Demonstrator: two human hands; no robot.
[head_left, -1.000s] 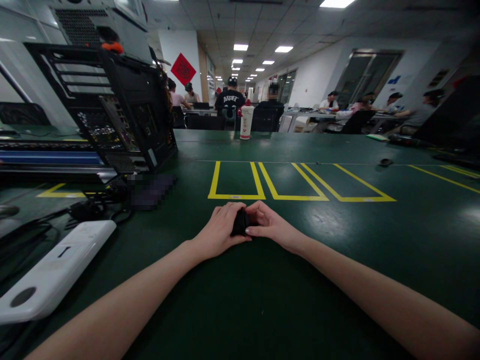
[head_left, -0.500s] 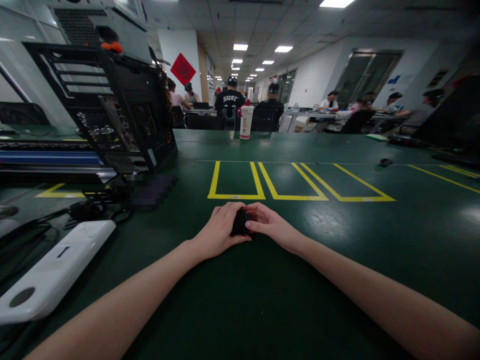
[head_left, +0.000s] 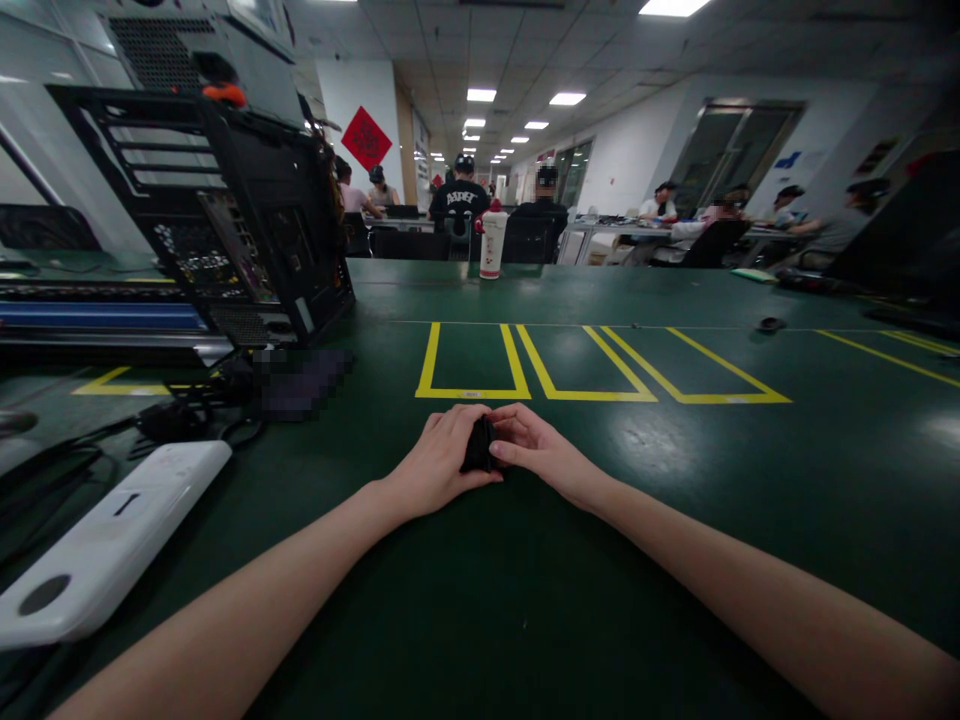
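Observation:
Between my two hands, low over the green table, is a small black object; its kind I cannot make out because fingers cover much of it. My left hand is closed around its left side, fingers over the top and thumb along the near lower edge. From the right, my right hand pinches the same object, thumb on its near face and the other fingers behind it. Just beyond my hands, yellow tape outlines mark the table surface.
On the left stand an open black computer case, dark cables and a long white power strip-like device. A white and red cup is at the table's far edge. A small dark round item lies right. Several people sit beyond.

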